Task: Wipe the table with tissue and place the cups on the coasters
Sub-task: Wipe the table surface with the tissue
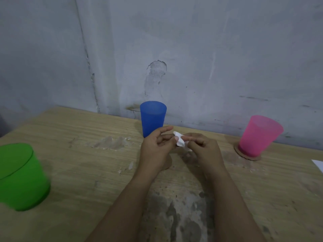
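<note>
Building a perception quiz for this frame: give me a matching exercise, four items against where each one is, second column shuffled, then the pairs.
Column 1
1. pink cup
2. blue cup
3. green cup
4. tissue

Column 2
A. near left of the table, no coaster visible under it
B. pinched between the left hand and the right hand
C. standing on a round cardboard coaster at right
D. at the far table edge by the wall, just behind the hands

Pairs: 1-C, 2-D, 3-A, 4-B
</note>
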`<state>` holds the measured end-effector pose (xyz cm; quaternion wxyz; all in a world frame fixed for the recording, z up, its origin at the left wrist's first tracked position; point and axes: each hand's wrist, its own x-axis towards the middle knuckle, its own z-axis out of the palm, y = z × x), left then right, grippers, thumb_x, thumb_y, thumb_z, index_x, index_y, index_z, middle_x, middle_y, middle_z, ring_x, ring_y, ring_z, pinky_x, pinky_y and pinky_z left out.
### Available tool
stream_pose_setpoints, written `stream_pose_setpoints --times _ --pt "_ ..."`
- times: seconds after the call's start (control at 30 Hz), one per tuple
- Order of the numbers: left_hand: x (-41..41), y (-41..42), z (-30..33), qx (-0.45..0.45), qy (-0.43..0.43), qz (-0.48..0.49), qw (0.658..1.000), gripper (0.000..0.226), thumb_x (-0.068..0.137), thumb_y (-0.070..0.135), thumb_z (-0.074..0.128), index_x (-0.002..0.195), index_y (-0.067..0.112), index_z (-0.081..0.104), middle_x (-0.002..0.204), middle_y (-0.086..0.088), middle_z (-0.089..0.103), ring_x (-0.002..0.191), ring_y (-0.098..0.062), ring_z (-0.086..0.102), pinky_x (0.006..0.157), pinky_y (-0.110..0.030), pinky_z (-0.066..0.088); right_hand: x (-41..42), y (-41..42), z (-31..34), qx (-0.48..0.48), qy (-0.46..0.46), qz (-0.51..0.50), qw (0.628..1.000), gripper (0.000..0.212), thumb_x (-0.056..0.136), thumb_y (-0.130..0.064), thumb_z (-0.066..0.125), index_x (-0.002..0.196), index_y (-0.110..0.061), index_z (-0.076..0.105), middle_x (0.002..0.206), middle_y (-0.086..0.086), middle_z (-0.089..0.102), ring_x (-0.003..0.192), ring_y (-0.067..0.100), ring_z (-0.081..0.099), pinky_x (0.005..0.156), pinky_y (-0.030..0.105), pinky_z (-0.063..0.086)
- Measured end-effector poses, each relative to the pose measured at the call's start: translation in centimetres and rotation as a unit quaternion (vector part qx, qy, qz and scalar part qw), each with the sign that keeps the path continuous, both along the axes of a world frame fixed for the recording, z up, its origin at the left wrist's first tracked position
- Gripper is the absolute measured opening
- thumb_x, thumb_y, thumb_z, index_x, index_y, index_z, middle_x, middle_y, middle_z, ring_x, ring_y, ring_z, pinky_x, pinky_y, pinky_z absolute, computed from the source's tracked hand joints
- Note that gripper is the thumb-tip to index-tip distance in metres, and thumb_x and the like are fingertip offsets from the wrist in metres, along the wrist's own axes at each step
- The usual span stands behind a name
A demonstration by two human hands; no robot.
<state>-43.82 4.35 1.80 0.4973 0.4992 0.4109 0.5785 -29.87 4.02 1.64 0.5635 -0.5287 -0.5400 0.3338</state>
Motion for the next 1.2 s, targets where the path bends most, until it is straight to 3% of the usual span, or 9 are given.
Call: stream_pose_setpoints --times 0.27,0.4,0.57,0.67,0.83,0.93,1.0,1.1,1.2 --pt "0.5 -0.2 0.3 -0.049 -0.067 -0.112 0.99 0.042 0.098 0.001 0.038 0.134 0.019 0.048 0.118 -0.007 0.066 0.108 -0.012 0.064 0.084 -0.021 0.054 0.0 -0.3 0.1 0.004 -0.049 0.024 0.999 0.026 0.084 -0.01 0.064 0.074 -0.032 0.073 0.088 -0.01 0.069 0.071 -0.004 0.062 0.059 0.009 0.046" --pt "-0.3 -1.2 -0.5 0.077 0.264 -0.042 0.961 0.043 0.096 0.015 0.046 0.136 0.03 0.046 0.123 0.011 0.062 0.103 0.0 0.059 0.081 -0.008 0.043 0.7 0.2 -0.4 -0.003 -0.1 -0.102 0.99 0.014 0.087 -0.014 0.06 0.084 -0.013 0.074 0.086 -0.003 0.066 0.076 0.012 0.059 0.061 0.017 0.042" --pt "-2.1 -2.5 -2.9 0.227 0.607 -0.039 0.76 0.047 0.097 0.039 0.035 0.142 0.026 0.037 0.152 0.003 0.033 0.145 -0.014 0.011 0.114 -0.028 0.0 1.1 1.2 -1.6 -0.008 -0.269 -0.16 0.95 0.021 0.089 -0.008 0.054 0.093 0.003 0.071 0.103 0.005 0.056 0.085 0.013 0.049 0.061 0.017 0.027" --pt "-2.8 -3.1 -3.5 0.226 0.611 -0.034 0.758 0.051 0.097 0.046 0.029 0.143 0.026 0.034 0.155 0.004 0.027 0.145 -0.011 0.007 0.11 -0.022 -0.011 0.8 1.3 -1.9 -0.004 -0.3 -0.187 0.935 0.019 0.088 -0.007 0.056 0.092 0.004 0.071 0.101 0.011 0.059 0.086 0.019 0.052 0.064 0.018 0.024" --pt "-2.5 -2.9 -4.0 0.198 0.625 -0.025 0.754 0.056 0.095 0.052 0.026 0.146 0.027 0.026 0.157 0.002 0.021 0.145 -0.013 0.006 0.111 -0.028 -0.01 -0.4 2.0 -1.2 -0.042 -0.392 -0.183 0.9 0.051 0.092 -0.036 0.054 0.05 -0.008 0.048 0.052 0.009 0.044 0.061 0.03 0.047 0.064 0.032 0.03" --pt "-2.4 -2.6 -4.0 0.175 0.631 -0.022 0.755 0.06 0.094 0.054 0.022 0.147 0.027 0.021 0.158 0.002 0.017 0.146 -0.014 0.004 0.112 -0.031 -0.009 -0.6 2.4 -0.8 -0.04 -0.435 -0.13 0.89 0.016 0.089 -0.018 0.06 0.082 -0.01 0.072 0.069 0.012 0.067 0.084 0.03 0.06 0.072 0.029 0.042" --pt "-2.2 -2.4 -4.0 0.17 0.624 -0.018 0.763 0.06 0.094 0.054 0.022 0.147 0.026 0.021 0.158 0.001 0.017 0.146 -0.014 0.004 0.114 -0.032 -0.007 -0.8 2.5 -0.7 -0.025 -0.469 -0.112 0.875 0.028 0.085 -0.008 0.057 0.107 -0.019 0.071 0.096 0.007 0.073 0.096 0.025 0.062 0.082 0.027 0.047" --pt "-2.0 -2.3 -4.0 0.173 0.623 -0.014 0.763 0.059 0.095 0.053 0.022 0.147 0.024 0.022 0.158 0.0 0.018 0.146 -0.015 0.005 0.116 -0.034 -0.005 -1.2 3.1 0.1 -0.025 -0.407 -0.095 0.908 0.018 0.088 -0.014 0.057 0.092 -0.009 0.074 0.092 0.014 0.071 0.086 0.025 0.063 0.071 0.025 0.039" --pt "-1.9 -2.3 -4.1 0.17 0.619 -0.009 0.767 0.06 0.095 0.051 0.024 0.147 0.022 0.023 0.158 -0.002 0.018 0.146 -0.016 0.005 0.116 -0.035 -0.004 -2.0 3.6 0.0 -0.038 -0.469 -0.06 0.88 0.019 0.086 -0.008 0.056 0.093 -0.007 0.073 0.096 0.014 0.064 0.089 0.026 0.058 0.066 0.021 0.029"
